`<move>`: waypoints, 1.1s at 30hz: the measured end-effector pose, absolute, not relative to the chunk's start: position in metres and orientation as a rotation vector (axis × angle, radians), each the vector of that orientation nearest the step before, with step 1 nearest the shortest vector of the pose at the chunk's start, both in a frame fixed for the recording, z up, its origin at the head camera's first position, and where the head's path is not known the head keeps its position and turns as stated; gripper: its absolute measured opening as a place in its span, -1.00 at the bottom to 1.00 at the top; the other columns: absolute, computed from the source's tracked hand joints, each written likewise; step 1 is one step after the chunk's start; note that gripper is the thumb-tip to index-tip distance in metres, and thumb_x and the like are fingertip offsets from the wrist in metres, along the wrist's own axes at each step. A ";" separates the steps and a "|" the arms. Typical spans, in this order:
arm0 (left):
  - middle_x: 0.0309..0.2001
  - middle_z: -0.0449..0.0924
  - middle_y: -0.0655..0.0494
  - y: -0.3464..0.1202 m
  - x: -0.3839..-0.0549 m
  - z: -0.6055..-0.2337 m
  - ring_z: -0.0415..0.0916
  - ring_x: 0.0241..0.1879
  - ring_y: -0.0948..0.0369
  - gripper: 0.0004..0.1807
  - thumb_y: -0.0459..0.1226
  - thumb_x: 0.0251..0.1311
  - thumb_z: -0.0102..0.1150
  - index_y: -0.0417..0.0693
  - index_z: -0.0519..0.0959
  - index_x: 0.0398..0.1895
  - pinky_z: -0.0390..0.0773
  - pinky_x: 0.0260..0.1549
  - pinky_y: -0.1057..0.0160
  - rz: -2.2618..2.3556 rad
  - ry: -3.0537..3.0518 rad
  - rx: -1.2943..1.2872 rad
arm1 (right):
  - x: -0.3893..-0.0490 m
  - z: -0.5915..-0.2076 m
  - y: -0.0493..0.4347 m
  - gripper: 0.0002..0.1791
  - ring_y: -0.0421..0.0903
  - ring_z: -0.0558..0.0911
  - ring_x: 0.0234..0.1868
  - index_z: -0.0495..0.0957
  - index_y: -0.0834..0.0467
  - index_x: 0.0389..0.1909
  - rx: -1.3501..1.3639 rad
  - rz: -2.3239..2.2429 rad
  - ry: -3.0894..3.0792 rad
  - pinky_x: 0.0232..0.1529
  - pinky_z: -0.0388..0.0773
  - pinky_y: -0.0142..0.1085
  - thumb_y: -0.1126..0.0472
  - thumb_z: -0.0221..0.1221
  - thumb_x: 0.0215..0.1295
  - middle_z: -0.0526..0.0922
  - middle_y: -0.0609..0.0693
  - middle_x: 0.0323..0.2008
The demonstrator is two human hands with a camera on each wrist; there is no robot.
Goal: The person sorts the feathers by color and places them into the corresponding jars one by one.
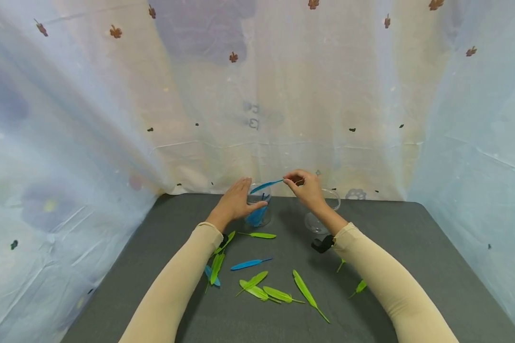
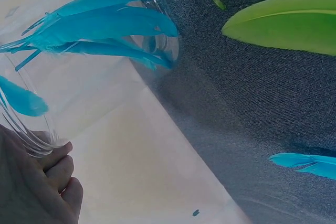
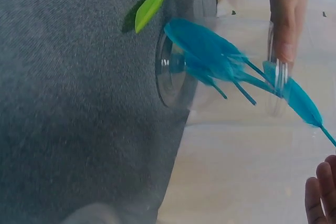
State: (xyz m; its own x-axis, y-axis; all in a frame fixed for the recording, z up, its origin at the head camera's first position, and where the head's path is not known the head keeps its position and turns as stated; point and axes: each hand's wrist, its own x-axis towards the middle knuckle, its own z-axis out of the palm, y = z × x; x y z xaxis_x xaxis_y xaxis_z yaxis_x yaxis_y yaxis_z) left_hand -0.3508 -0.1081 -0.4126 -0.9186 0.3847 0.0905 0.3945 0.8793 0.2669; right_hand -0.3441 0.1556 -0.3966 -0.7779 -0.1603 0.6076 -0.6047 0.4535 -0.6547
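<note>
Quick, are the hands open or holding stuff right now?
Left hand: holding the clear cup near its rim.
Right hand: pinching a blue feather by its quill.

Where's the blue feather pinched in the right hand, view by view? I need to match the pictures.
Head: blue feather near the centre.
Left wrist: feather at the left edge, about mid-height.
Right wrist: feather at the right, its stem reaching the right edge.
Shared landmark: the clear cup holding more blue feathers.

Gap between left cup (image 1: 266,217) and right cup (image 1: 314,223)
</note>
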 end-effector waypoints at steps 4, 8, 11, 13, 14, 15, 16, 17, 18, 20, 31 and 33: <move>0.75 -0.11 -0.13 -0.109 -0.351 -0.413 -0.18 0.74 -0.05 0.21 0.44 0.41 0.06 -0.16 -0.10 0.77 -0.10 0.68 -0.07 -0.425 -3.008 -0.625 | -0.348 -0.401 0.147 -0.83 0.09 0.78 -0.14 0.77 0.28 -0.04 0.636 1.284 -2.290 -0.03 0.75 0.01 0.28 0.36 0.48 0.80 0.16 -0.13; 0.75 -0.12 -0.12 -0.110 -0.351 -0.414 -0.19 0.74 -0.04 0.22 0.45 0.41 0.04 -0.16 -0.12 0.78 -0.12 0.69 -0.07 -0.415 -3.014 -0.630 | -0.352 -0.405 0.140 -0.83 0.09 0.78 -0.12 0.78 0.25 -0.03 0.632 1.283 -2.327 -0.01 0.75 0.01 0.25 0.37 0.49 0.81 0.15 -0.12; 0.75 -0.12 -0.13 -0.110 -0.352 -0.415 -0.19 0.74 -0.05 0.22 0.45 0.41 0.03 -0.17 -0.12 0.77 -0.11 0.69 -0.07 -0.416 -3.012 -0.635 | -0.354 -0.406 0.135 -0.82 0.08 0.78 -0.11 0.78 0.24 -0.03 0.619 1.289 -2.359 0.01 0.75 -0.01 0.22 0.36 0.50 0.81 0.15 -0.12; 0.75 -0.11 -0.14 -0.110 -0.352 -0.415 -0.19 0.74 -0.05 0.22 0.45 0.41 0.03 -0.17 -0.12 0.77 -0.11 0.68 -0.06 -0.417 -3.009 -0.636 | -0.355 -0.406 0.133 -0.82 0.09 0.78 -0.10 0.78 0.24 -0.03 0.614 1.296 -2.376 0.03 0.75 -0.01 0.22 0.36 0.50 0.81 0.15 -0.12; 0.75 -0.11 -0.14 -0.110 -0.352 -0.415 -0.19 0.74 -0.05 0.22 0.45 0.41 0.04 -0.17 -0.11 0.77 -0.11 0.68 -0.06 -0.418 -3.008 -0.637 | -0.355 -0.406 0.131 -0.82 0.09 0.78 -0.10 0.78 0.25 -0.03 0.612 1.299 -2.383 0.03 0.75 -0.01 0.22 0.36 0.50 0.81 0.16 -0.12; 0.75 -0.10 -0.14 -0.110 -0.352 -0.414 -0.18 0.74 -0.05 0.21 0.45 0.41 0.04 -0.17 -0.11 0.77 -0.10 0.68 -0.06 -0.418 -3.007 -0.637 | -0.356 -0.406 0.130 -0.82 0.10 0.78 -0.09 0.78 0.25 -0.04 0.609 1.304 -2.391 0.04 0.75 -0.01 0.23 0.36 0.50 0.81 0.16 -0.11; 0.75 -0.10 -0.14 -0.109 -0.352 -0.414 -0.18 0.74 -0.05 0.21 0.45 0.41 0.04 -0.17 -0.10 0.77 -0.10 0.68 -0.06 -0.418 -3.006 -0.636 | -0.356 -0.406 0.129 -0.82 0.11 0.78 -0.09 0.78 0.27 -0.04 0.608 1.311 -2.396 0.04 0.75 0.00 0.24 0.36 0.50 0.81 0.17 -0.11; 0.75 -0.10 -0.14 -0.109 -0.352 -0.414 -0.18 0.74 -0.05 0.21 0.45 0.41 0.05 -0.17 -0.10 0.77 -0.10 0.68 -0.07 -0.420 -3.005 -0.635 | -0.356 -0.407 0.127 -0.82 0.12 0.78 -0.09 0.78 0.27 -0.03 0.606 1.314 -2.404 0.04 0.75 0.00 0.24 0.35 0.50 0.81 0.17 -0.11; 0.75 -0.09 -0.14 -0.109 -0.352 -0.414 -0.17 0.74 -0.05 0.21 0.45 0.41 0.05 -0.17 -0.09 0.77 -0.09 0.68 -0.07 -0.420 -3.004 -0.635 | -0.357 -0.407 0.126 -0.82 0.13 0.78 -0.08 0.78 0.28 -0.03 0.603 1.319 -2.409 0.04 0.75 0.01 0.25 0.35 0.50 0.81 0.18 -0.11; 0.75 -0.09 -0.14 -0.109 -0.352 -0.414 -0.16 0.73 -0.05 0.21 0.44 0.41 0.06 -0.17 -0.08 0.77 -0.08 0.68 -0.07 -0.423 -3.002 -0.635 | -0.357 -0.408 0.125 -0.81 0.13 0.77 -0.08 0.78 0.27 -0.03 0.591 1.330 -2.425 0.04 0.74 0.00 0.24 0.35 0.51 0.81 0.18 -0.11; 0.76 -0.14 -0.12 -0.109 -0.352 -0.415 -0.19 0.74 -0.03 0.22 0.47 0.41 0.01 -0.16 -0.12 0.77 -0.12 0.69 -0.04 -0.394 -3.020 -0.633 | -0.359 -0.413 0.116 -0.80 0.12 0.76 -0.08 0.82 0.24 -0.06 0.588 1.379 -2.453 -0.08 0.75 -0.07 0.18 0.37 0.50 0.81 0.16 -0.10; 0.76 -0.14 -0.12 -0.110 -0.352 -0.414 -0.20 0.74 -0.03 0.21 0.46 0.42 0.01 -0.16 -0.12 0.77 -0.12 0.69 -0.04 -0.396 -3.023 -0.630 | -0.358 -0.412 0.114 -0.80 0.15 0.76 -0.07 0.82 0.24 -0.07 0.583 1.383 -2.455 -0.06 0.75 -0.05 0.19 0.37 0.49 0.79 0.18 -0.09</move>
State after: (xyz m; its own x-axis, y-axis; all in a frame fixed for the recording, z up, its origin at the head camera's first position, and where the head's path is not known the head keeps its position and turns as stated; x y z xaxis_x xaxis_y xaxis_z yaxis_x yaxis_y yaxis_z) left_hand -0.3517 -0.1097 -0.4140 -0.9176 0.3896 0.0788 0.3967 0.8856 0.2413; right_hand -0.3578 0.1142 -0.4123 -0.8846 -0.2143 0.4142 -0.4653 0.4655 -0.7529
